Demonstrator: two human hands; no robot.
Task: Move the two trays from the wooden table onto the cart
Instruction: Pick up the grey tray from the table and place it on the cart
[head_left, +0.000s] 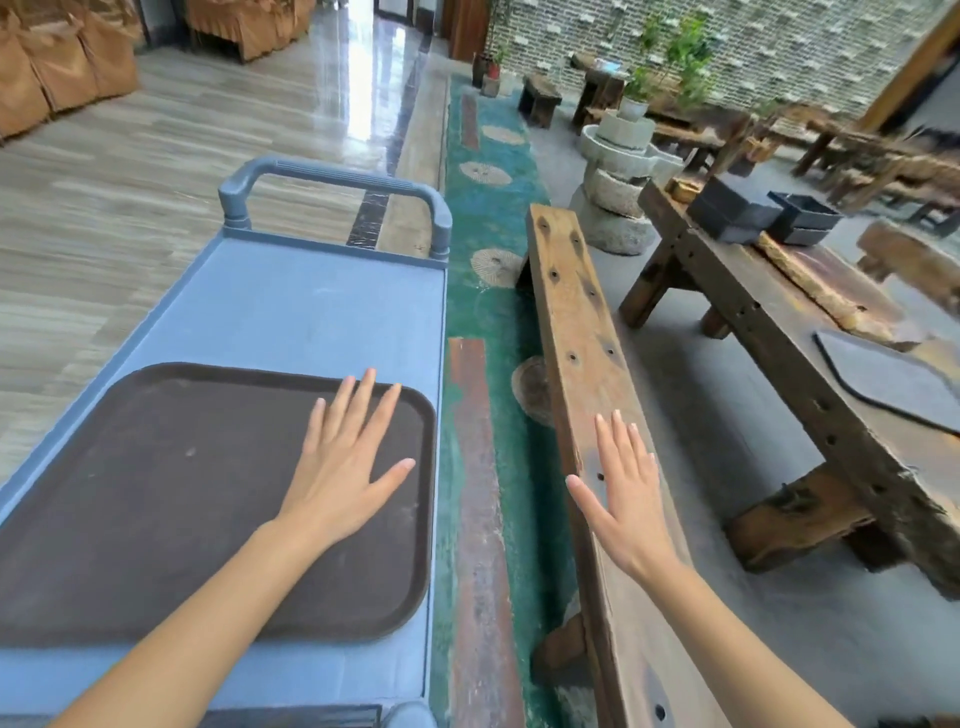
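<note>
A dark brown tray (171, 493) lies flat on the near end of the blue-grey cart (311, 312). My left hand (348, 457) hovers over the tray's right part, fingers spread, holding nothing. A second tray (893, 379), dark grey, lies on the wooden table (779, 332) at the right edge of the view. My right hand (628, 499) is open above the wooden bench (576, 322), between the cart and the table, well short of the grey tray.
The cart's handle (332, 182) rises at its far end, and the cart's far half is bare. Two black boxes (763, 213) stand on the table's far end. Stone millstones (618, 171) sit beyond the bench. A green floor strip (493, 218) runs between cart and bench.
</note>
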